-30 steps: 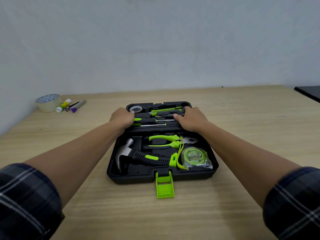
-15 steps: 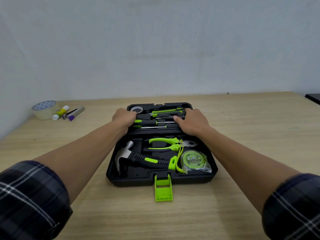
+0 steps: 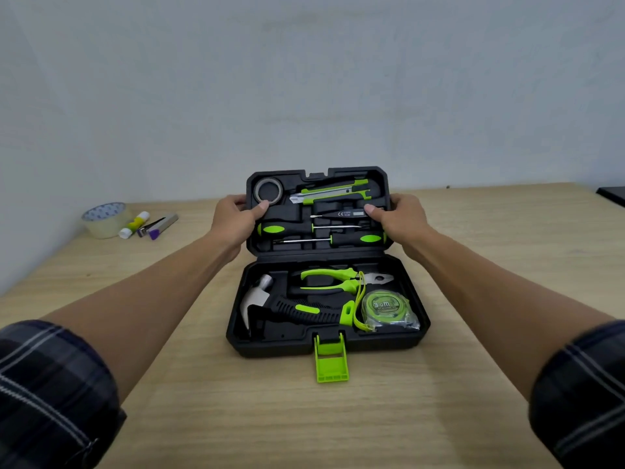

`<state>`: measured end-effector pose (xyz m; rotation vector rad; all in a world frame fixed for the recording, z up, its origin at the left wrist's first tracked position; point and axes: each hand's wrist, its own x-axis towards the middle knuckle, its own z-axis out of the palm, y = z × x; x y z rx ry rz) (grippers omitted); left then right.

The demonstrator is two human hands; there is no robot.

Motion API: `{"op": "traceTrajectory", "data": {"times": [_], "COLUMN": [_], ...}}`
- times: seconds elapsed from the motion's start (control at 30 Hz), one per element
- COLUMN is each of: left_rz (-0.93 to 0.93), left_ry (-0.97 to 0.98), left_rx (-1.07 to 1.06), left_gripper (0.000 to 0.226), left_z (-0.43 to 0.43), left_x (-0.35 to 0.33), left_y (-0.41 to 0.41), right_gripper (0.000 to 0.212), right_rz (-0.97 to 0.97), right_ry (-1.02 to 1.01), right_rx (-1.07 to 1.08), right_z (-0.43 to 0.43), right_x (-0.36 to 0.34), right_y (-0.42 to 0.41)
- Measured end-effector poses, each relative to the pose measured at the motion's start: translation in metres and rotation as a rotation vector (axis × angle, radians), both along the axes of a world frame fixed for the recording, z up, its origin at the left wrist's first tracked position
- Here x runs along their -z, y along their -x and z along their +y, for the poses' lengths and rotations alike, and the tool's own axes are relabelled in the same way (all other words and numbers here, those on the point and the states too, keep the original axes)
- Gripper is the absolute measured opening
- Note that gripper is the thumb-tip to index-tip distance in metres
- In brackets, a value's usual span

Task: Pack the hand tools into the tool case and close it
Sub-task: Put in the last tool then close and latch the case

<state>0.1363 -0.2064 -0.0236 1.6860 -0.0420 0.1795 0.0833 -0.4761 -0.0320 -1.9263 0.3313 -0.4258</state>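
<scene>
A black tool case stands open on the wooden table. Its lid is tilted up toward me, with my left hand gripping its left edge and my right hand gripping its right edge. The lid holds a tape roll, a green utility knife, a tester pen and two screwdrivers. The base holds a hammer, green pliers and a tape measure. A green latch hangs off the front edge.
At the far left of the table sit a clear tape roll, a glue stick and a small purple-tipped tool. A grey wall rises behind the table. A dark object shows at the right edge.
The lid has swung up from lying flat to a raised tilt, lifted by both hands holding its sides. The tools inside stayed in their slots.
</scene>
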Motion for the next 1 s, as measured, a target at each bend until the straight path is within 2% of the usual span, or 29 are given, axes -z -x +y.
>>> {"op": "traceTrajectory", "data": {"times": [0.03,0.13,0.3,0.63,0.7,0.77,0.9,1.0], "left_rz": [-0.022,-0.121,-0.300,-0.671,-0.791,-0.901,-0.915,-1.005], "left_ry": [0.008,-0.051,-0.236,-0.682,-0.742,-0.839,-1.039,-1.221], "left_rx": [0.019,0.075,0.148,0.111,0.136,0.159,0.214,0.254], "left_gripper": [0.028,0.047,0.034,0.042,0.043,0.048,0.057,0.054], "left_z": [0.004,0.015,0.029,0.054,0.056,0.059,0.067,0.076], "left_x": [-0.003,-0.014,-0.025,0.004,0.015,0.022,0.023,0.017], "left_y": [0.004,0.021,0.048,0.130,0.140,0.146,0.150,0.146], "right_gripper": [0.024,0.029,0.046,0.041,0.037,0.042,0.051,0.058], "right_rz": [-0.029,-0.100,-0.160,-0.339,-0.389,-0.435,-0.412,-0.303], "right_ry": [0.006,0.114,0.294,0.610,0.687,0.792,0.933,1.072], "right_rx": [-0.026,-0.048,-0.067,-0.106,-0.137,-0.179,-0.238,-0.342], "right_z": [-0.001,-0.004,-0.009,-0.011,-0.011,-0.012,-0.017,-0.026], "right_x": [-0.003,-0.012,-0.022,-0.006,0.002,0.008,0.010,0.002], "right_y": [0.003,0.017,0.045,0.124,0.137,0.147,0.154,0.156]}}
